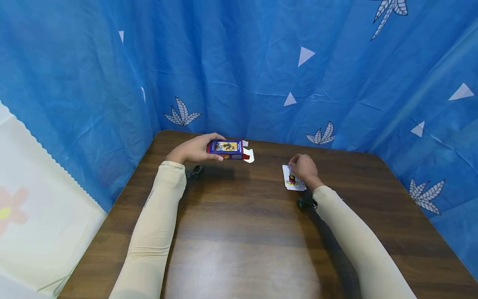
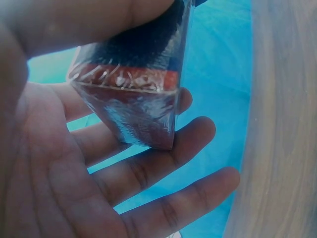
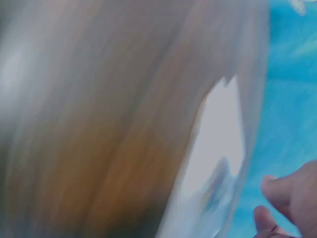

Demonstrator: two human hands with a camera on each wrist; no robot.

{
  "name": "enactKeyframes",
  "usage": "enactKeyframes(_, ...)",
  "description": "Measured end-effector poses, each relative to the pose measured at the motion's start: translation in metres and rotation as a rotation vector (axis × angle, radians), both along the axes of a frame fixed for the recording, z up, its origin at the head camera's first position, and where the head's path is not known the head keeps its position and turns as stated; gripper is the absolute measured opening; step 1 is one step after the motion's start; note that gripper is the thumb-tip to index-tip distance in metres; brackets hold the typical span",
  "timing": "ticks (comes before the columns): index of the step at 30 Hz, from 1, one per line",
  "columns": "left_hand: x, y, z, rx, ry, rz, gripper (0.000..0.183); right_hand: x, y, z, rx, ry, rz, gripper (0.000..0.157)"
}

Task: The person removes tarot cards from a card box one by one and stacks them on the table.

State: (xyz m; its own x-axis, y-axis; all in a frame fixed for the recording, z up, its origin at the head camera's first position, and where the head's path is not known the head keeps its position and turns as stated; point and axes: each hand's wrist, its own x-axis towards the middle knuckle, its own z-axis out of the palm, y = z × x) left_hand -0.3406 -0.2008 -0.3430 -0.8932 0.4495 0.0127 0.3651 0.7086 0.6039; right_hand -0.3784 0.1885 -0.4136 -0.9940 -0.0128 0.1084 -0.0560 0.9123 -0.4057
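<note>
My left hand (image 1: 193, 149) grips a blue and red card box (image 1: 228, 150) above the far part of the table. White flaps (image 1: 249, 156) stick out, unfolded, at the box's right end. In the left wrist view, the box's glossy closed end (image 2: 133, 106) faces the palm, pinched between thumb and fingers. Over to the right, a small stack of playing cards (image 1: 295, 184) lies on the table with a colourful picture on top. My right hand (image 1: 305, 167) hovers at the stack's far right side, its fingers loosely bent and apart from the cards (image 3: 215, 134) in the blurred right wrist view.
A brown wood-grain table (image 1: 231, 224) spans the space beneath both arms. Blue curtain (image 1: 239, 70) with leaf and triangle prints hangs along the back and sides. Pale cloth (image 1: 41, 207) with a flower print hangs at the left edge. Dark wrist cameras (image 1: 307, 202) sit under the wrists.
</note>
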Motion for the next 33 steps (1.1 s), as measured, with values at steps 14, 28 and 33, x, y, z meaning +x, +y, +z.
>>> enactKeyframes(14,0.002,-0.001,0.002,-0.009,-0.003,0.027,0.079,0.029,-0.119,0.052,-0.625,-0.139,0.328,0.025)
enactKeyframes(28,0.002,0.002,0.002,-0.012,-0.021,0.026,0.077,0.027,-0.141,0.046,-0.675,-0.437,0.211,0.024)
enactKeyframes(33,0.002,0.002,0.003,-0.025,-0.016,0.03,0.078,0.028,-0.135,0.047,-0.686,-0.419,0.212,0.026)
